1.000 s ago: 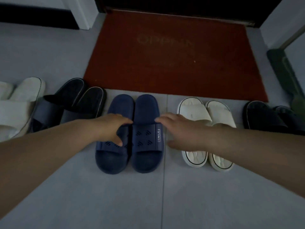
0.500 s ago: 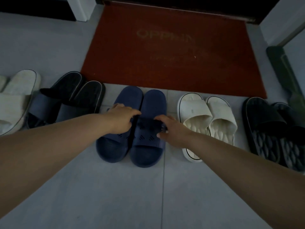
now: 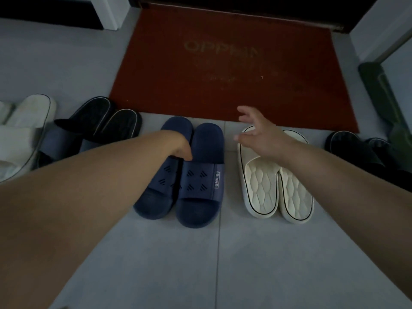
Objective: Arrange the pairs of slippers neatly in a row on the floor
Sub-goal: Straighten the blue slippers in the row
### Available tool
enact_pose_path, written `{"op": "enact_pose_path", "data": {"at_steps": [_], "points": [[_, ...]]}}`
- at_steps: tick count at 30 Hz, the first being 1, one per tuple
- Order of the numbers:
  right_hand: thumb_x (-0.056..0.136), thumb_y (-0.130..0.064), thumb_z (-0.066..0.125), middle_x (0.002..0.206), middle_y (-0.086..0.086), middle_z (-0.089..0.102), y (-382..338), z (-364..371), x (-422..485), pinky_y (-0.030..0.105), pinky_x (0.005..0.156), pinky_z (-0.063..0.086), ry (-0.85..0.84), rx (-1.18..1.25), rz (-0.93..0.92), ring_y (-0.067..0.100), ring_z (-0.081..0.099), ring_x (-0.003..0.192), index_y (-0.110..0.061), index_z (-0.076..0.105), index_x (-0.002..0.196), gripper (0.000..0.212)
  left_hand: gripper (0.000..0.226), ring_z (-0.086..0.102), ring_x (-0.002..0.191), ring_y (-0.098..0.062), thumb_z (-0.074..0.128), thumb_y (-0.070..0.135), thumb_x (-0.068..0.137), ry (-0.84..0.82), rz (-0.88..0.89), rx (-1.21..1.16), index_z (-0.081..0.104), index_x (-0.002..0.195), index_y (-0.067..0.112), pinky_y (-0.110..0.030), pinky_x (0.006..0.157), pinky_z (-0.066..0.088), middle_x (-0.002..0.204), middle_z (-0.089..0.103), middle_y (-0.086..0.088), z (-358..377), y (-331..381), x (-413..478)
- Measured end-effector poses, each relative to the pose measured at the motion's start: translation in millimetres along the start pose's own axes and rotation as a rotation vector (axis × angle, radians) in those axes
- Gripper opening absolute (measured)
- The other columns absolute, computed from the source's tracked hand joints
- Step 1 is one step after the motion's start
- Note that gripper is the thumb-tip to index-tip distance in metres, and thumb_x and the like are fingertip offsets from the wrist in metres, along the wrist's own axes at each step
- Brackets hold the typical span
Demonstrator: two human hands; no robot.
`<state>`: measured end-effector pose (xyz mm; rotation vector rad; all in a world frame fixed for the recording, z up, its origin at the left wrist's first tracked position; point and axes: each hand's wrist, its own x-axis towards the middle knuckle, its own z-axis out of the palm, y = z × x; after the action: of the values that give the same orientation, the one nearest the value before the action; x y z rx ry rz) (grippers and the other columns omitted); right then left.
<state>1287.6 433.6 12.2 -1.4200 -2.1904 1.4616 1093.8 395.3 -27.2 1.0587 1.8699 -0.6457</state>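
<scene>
The navy slippers [image 3: 196, 181] sit side by side in the row on the floor [image 3: 156, 264], between a dark pair [image 3: 107, 121] and a white pair [image 3: 276, 188]. The right hand [image 3: 262, 137] hovers over the white pair with its fingers [image 3: 245, 111] spread and holding nothing. The left hand [image 3: 180, 147] dips to the navy straps, and I cannot tell whether it grips them, as its own fingers are hidden.

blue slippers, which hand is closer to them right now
Left. The left hand is on the blue slippers, at the edge of their straps, fingers hidden. The right hand is off to their right, open above the white slippers.
</scene>
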Motion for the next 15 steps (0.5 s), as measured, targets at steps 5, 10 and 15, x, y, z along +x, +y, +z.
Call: {"op": "enact_pose_path", "data": {"at_steps": [5,10,15], "points": [[0.087,-0.024,0.059,0.148,-0.007,0.032,-12,-24,-11,0.018,0.087,0.037,-0.034,0.0,-0.074,0.006,0.047,0.116,-0.035,0.021,0.141,0.066,0.037,0.037,0.129,-0.023,0.046,0.026,0.093,0.316,0.136,0.462,0.043,0.128,0.013,-0.033,0.112,0.025,0.138,0.043,-0.007,8,19,-13],[0.084,-0.025,0.064,0.149,-0.01,0.031,-5,-25,-27,0.025,0.105,0.025,-0.113,-0.156,-0.169,0.005,0.029,0.135,-0.034,0.027,0.14,0.067,0.027,0.041,0.12,-0.033,0.046,0.011,0.087,0.733,0.572,0.568,0.055,0.112,0.004,-0.006,0.075,0.026,0.133,0.047,-0.011,29,0,-25],[0.082,-0.021,0.066,0.153,-0.001,0.021,10,14,-28,0.017,0.102,0.023,-0.235,-0.298,-0.159,0.006,0.023,0.136,-0.024,0.021,0.144,0.077,0.009,0.06,0.085,-0.019,0.074,0.018,0.062,0.751,0.889,1.069,0.069,0.06,0.025,-0.034,0.092,0.045,0.068,0.066,0.011,60,-27,-29]]}}
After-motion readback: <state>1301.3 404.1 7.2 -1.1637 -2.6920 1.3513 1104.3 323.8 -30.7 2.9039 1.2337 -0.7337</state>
